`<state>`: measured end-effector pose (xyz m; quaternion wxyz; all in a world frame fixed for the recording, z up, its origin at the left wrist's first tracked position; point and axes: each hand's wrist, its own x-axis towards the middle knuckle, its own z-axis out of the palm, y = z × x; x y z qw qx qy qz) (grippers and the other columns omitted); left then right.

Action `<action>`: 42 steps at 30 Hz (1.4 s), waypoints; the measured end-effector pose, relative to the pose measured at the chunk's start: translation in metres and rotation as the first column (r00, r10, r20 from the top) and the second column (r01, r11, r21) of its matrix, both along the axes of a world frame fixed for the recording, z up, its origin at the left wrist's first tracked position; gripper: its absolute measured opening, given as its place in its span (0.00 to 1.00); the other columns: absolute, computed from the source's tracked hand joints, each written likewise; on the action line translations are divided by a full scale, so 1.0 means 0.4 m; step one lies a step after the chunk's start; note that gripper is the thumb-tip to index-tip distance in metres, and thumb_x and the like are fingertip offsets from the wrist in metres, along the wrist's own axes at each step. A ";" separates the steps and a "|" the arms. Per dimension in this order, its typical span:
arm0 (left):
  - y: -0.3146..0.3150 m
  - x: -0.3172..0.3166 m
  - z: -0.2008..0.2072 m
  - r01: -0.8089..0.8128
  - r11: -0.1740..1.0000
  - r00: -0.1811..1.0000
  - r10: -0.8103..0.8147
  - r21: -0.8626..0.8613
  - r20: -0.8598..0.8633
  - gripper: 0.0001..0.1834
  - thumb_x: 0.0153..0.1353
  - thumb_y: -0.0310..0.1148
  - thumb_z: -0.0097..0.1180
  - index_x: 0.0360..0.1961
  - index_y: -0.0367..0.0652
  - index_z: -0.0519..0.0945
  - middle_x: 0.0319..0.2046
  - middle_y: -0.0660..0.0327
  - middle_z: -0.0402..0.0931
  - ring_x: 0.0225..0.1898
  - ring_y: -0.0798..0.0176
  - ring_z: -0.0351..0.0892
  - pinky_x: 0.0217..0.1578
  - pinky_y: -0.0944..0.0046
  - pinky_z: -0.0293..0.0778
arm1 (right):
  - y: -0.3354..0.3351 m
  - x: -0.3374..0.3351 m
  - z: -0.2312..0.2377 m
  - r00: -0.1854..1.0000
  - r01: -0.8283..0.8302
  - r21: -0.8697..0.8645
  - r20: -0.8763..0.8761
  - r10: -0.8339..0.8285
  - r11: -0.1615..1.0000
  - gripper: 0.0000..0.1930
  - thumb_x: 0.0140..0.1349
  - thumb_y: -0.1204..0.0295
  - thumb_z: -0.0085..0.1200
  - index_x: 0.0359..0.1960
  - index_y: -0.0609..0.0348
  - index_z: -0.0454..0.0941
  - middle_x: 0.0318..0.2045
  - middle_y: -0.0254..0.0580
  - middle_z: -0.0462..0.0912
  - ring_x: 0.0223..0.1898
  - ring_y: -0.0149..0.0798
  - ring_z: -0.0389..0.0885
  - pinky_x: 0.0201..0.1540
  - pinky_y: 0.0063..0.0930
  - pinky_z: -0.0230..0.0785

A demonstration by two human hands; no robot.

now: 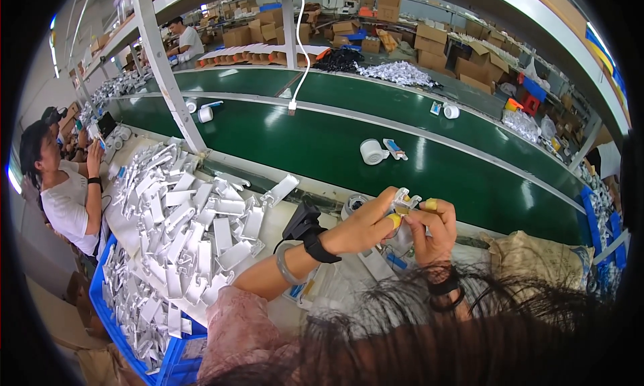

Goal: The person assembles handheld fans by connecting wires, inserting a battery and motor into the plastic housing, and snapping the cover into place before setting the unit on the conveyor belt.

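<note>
Above the near edge of the bench, my left hand (367, 226) and my right hand (435, 233) meet around a small white plastic part (405, 199) with a forked end. Both are closed on it, fingertips pressed together, and yellow covers show on some fingers. Some of the part is hidden by the fingers. Just behind my left hand stands a white round housing (353, 203), partly covered. Below the hands lie a white strip-shaped piece (377, 264) and a small blue item (397, 260), half hidden by hair.
A heap of white plastic pieces (194, 225) covers the bench at left, beside a blue bin (100, 279) of more pieces. Beyond runs a green conveyor belt (288, 154) carrying white round housings (371, 151). A sack (543, 260) lies at right; a co-worker (67, 198) sits at left.
</note>
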<state>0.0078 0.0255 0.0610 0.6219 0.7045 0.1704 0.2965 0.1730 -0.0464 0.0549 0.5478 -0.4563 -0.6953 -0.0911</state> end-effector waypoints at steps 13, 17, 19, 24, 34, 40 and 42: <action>-0.003 0.008 -0.016 -0.009 0.993 0.998 0.001 0.115 0.068 0.23 0.61 0.25 0.40 0.58 0.38 0.59 0.31 0.63 0.67 0.30 0.72 0.66 0.31 0.68 0.66 | 0.003 0.009 -0.019 0.997 -0.059 0.077 -0.041 0.062 0.995 0.11 0.50 0.86 0.62 0.34 0.58 0.82 0.38 0.42 0.72 0.38 0.39 0.74 0.36 0.25 0.70; 0.006 0.008 -0.022 -0.079 0.950 0.996 0.061 0.303 0.069 0.27 0.60 0.29 0.43 0.61 0.36 0.57 0.27 0.55 0.70 0.26 0.62 0.69 0.29 0.62 0.67 | 0.002 0.000 -0.019 0.995 -0.069 0.066 -0.071 0.074 0.995 0.11 0.50 0.85 0.62 0.34 0.58 0.82 0.37 0.41 0.72 0.38 0.39 0.73 0.35 0.26 0.70; 0.000 0.009 -0.014 -0.082 0.948 0.995 0.061 0.307 0.077 0.26 0.60 0.29 0.43 0.60 0.36 0.58 0.28 0.53 0.70 0.26 0.59 0.70 0.30 0.60 0.67 | -0.002 0.000 -0.018 0.995 -0.061 0.058 -0.074 0.065 0.996 0.11 0.50 0.85 0.63 0.34 0.58 0.82 0.37 0.41 0.72 0.38 0.39 0.73 0.35 0.26 0.69; -0.003 0.011 -0.014 -0.072 0.961 0.997 0.062 0.266 0.044 0.24 0.60 0.30 0.43 0.57 0.36 0.59 0.28 0.50 0.71 0.27 0.55 0.70 0.31 0.57 0.66 | 0.006 0.005 -0.019 0.996 -0.039 0.067 -0.074 0.044 0.997 0.10 0.50 0.84 0.63 0.33 0.58 0.82 0.36 0.40 0.73 0.36 0.39 0.73 0.35 0.27 0.68; 0.003 0.010 -0.038 -0.038 0.971 0.984 -0.005 0.238 0.176 0.21 0.65 0.29 0.41 0.58 0.36 0.61 0.33 0.58 0.73 0.32 0.63 0.71 0.35 0.61 0.70 | 0.011 0.003 -0.014 0.997 -0.044 0.068 -0.068 0.049 0.997 0.09 0.48 0.82 0.65 0.31 0.57 0.81 0.30 0.38 0.72 0.34 0.41 0.72 0.36 0.31 0.66; -0.009 0.022 -0.022 -0.174 0.897 0.980 0.118 0.407 0.159 0.24 0.66 0.31 0.44 0.62 0.35 0.60 0.39 0.51 0.75 0.37 0.57 0.75 0.40 0.61 0.71 | 0.009 0.011 -0.014 0.998 -0.027 0.084 -0.048 0.031 0.996 0.10 0.48 0.82 0.65 0.32 0.57 0.80 0.30 0.39 0.72 0.35 0.42 0.72 0.37 0.32 0.66; -0.011 0.023 -0.024 -0.194 0.895 0.976 0.137 0.402 0.167 0.25 0.66 0.31 0.45 0.62 0.35 0.60 0.39 0.50 0.76 0.37 0.55 0.76 0.39 0.61 0.71 | 0.009 0.011 -0.013 0.998 -0.028 0.090 -0.051 0.032 0.996 0.10 0.47 0.82 0.65 0.32 0.57 0.80 0.30 0.39 0.72 0.35 0.43 0.72 0.37 0.32 0.66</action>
